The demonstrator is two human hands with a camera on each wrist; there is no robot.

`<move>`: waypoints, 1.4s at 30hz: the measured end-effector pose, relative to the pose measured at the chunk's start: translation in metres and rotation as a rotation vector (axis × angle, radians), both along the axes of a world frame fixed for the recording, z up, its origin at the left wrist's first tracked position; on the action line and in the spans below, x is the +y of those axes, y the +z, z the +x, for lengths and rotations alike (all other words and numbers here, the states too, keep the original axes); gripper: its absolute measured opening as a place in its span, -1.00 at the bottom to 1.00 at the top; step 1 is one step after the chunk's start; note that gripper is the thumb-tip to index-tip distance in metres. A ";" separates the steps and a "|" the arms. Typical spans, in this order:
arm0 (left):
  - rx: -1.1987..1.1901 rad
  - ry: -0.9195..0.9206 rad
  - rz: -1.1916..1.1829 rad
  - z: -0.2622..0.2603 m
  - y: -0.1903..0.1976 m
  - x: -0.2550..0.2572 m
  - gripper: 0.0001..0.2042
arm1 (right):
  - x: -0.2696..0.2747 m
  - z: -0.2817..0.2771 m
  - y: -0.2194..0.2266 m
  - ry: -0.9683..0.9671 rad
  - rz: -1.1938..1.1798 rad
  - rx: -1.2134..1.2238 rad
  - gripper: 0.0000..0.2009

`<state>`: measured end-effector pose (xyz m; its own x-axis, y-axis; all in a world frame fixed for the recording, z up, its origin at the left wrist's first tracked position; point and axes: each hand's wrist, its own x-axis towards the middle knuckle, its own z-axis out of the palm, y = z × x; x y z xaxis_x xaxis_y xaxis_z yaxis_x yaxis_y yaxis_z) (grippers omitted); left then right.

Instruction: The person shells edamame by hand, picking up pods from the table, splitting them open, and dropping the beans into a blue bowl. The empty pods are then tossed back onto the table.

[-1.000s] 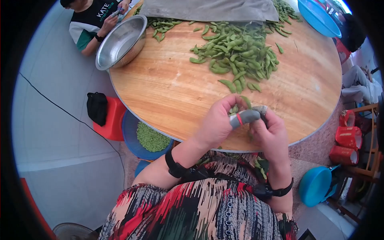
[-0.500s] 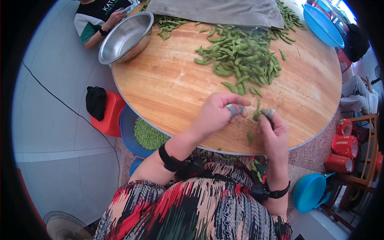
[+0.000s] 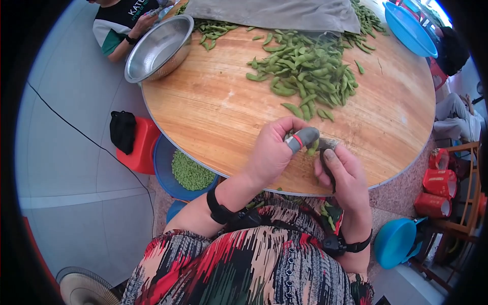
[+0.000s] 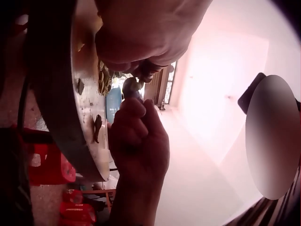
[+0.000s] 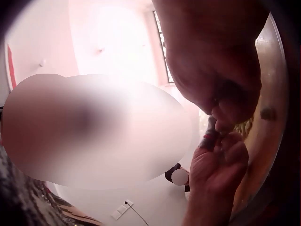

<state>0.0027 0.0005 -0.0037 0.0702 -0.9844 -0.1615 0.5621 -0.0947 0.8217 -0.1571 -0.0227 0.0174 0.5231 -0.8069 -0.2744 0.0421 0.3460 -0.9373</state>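
My left hand (image 3: 269, 155), its thumb wrapped in grey with a red band, pinches a green pod (image 3: 313, 148) above the table's near edge. Close against it, my right hand (image 3: 346, 178) has curled fingers around the pod's other end, with grey coverings on its digits and a dark strip beside them. In the left wrist view, the right hand (image 4: 141, 146) meets the left hand (image 4: 146, 33) at the fingertips. The right wrist view shows the left hand (image 5: 218, 169) below the right hand (image 5: 216, 66); fingers hide most of the pod.
A pile of green pods (image 3: 310, 68) lies on the round wooden table (image 3: 203, 107), near a grey cloth (image 3: 274, 14). A metal bowl (image 3: 160, 48) stands at the left edge. Below are a basin of shelled beans (image 3: 192, 170) and a red stool (image 3: 140, 147). Another person (image 3: 119, 25) sits back left.
Since half a second ago, my left hand has closed in on the pod by my right fingers, after standing slightly apart. The right hand's fingers have shifted, and the pod is now mostly between both hands.
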 end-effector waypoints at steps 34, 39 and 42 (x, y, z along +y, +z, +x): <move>-0.147 0.066 -0.065 0.031 -0.008 0.013 -0.85 | -0.025 0.024 -0.007 0.163 0.208 -0.103 -0.85; -0.457 -0.311 -0.006 0.047 0.011 0.024 -0.82 | -0.037 0.055 -0.012 0.040 -1.161 0.800 -0.85; -0.367 -0.506 0.067 0.043 0.021 0.030 -0.81 | -0.033 0.056 -0.019 0.099 -1.215 1.028 -0.84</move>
<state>0.0458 0.0306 0.0175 -0.3391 -0.8988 -0.2779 0.1166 -0.3333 0.9356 -0.1009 -0.0553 -0.0019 0.5905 -0.7751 0.2247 -0.7301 -0.6317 -0.2604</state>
